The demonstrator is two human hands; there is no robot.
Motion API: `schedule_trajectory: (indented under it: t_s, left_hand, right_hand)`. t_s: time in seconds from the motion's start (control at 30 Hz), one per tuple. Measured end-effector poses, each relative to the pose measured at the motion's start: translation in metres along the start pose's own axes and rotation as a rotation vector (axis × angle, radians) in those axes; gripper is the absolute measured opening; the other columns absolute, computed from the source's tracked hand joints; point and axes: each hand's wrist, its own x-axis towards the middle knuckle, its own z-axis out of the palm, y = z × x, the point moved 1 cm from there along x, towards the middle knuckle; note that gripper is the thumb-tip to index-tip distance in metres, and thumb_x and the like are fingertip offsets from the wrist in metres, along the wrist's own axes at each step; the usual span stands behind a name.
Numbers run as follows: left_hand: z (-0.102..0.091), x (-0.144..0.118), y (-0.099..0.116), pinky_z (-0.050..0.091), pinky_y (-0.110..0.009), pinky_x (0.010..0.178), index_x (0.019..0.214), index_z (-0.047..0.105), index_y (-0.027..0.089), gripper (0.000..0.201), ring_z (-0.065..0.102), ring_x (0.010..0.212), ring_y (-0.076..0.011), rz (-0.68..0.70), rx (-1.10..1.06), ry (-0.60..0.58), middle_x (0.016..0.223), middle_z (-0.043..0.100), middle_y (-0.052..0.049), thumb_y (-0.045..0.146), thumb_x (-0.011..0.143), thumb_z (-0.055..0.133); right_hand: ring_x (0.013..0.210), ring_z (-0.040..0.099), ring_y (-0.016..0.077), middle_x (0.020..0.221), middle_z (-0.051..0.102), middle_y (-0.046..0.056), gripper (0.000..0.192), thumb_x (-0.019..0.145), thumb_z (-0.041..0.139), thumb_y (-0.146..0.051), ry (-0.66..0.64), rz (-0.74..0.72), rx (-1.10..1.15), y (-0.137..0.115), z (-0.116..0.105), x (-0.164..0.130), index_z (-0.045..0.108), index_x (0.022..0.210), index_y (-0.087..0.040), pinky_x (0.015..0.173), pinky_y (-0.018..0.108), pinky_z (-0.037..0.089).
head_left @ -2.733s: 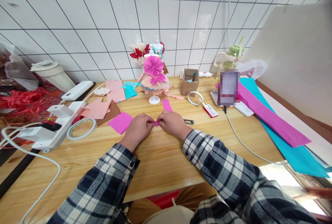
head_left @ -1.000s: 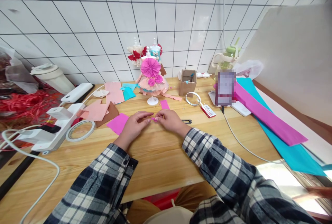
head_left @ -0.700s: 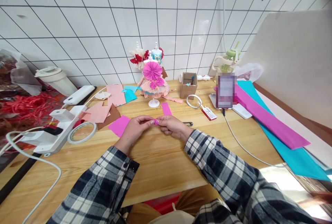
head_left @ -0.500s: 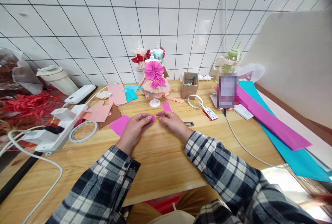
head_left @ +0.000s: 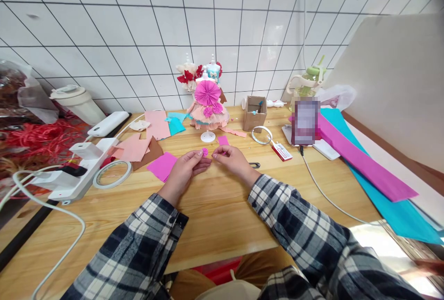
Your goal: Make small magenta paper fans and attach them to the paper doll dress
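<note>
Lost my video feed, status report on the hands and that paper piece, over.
Left hand pinches small pink paper rosette at fingertips. Right hand beside it, fingers curled, apart from rosette. Binder clip lies just right of it.

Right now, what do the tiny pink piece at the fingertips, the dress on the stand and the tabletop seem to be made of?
The pink rosette, pinched by the left hand, looks like matte crepe or tissue paper: tiny radiating pleats. The right hand is beside it. The dress seems the same paper, with layered pleated fans and ruffles. The table looks like light wood, smooth, with visible grain and plank seams.
</note>
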Motion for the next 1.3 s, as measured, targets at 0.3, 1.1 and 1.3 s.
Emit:
schedule_trajectory:
  t_s: [0.3,1.1,1.3]
  left_hand:
    - [-0.0032,0.0035,-0.0028,0.050,-0.031,0.076,0.093,0.062,0.015,0.043,0.066,0.076,-0.0170,0.106,0.159,0.026,0.078,0.069,-0.004,0.039,0.061,0.078]
    - [0.0017,-0.0011,0.0037,0.047,-0.029,0.069,0.104,0.053,0.017,0.051,0.065,0.072,-0.0184,0.259,0.408,0.064,0.075,0.069,-0.003,0.041,0.065,0.075]
    - [0.0008,-0.0006,0.0035,0.048,-0.030,0.073,0.107,0.053,0.017,0.052,0.064,0.078,-0.0188,0.287,0.367,0.096,0.079,0.067,-0.003,0.039,0.064,0.075]
  right_hand:
    - [0.069,0.052,0.0108,0.078,0.063,0.001,0.026,0.074,0.061,-0.038,-0.034,0.007,-0.028,0.0004,0.0031,-0.0019,0.065,0.082,-0.014,0.065,0.023,0.041]
    - [0.060,0.046,0.0087,0.068,0.057,-0.002,0.019,0.071,0.061,-0.034,-0.002,0.060,-0.034,-0.0058,0.0047,-0.0055,0.061,0.075,-0.015,0.057,0.021,0.037]
    - [0.060,0.045,0.0088,0.066,0.055,-0.003,0.023,0.070,0.060,-0.038,0.019,0.087,0.056,0.0014,0.0087,-0.0036,0.059,0.073,-0.015,0.057,0.021,0.036]
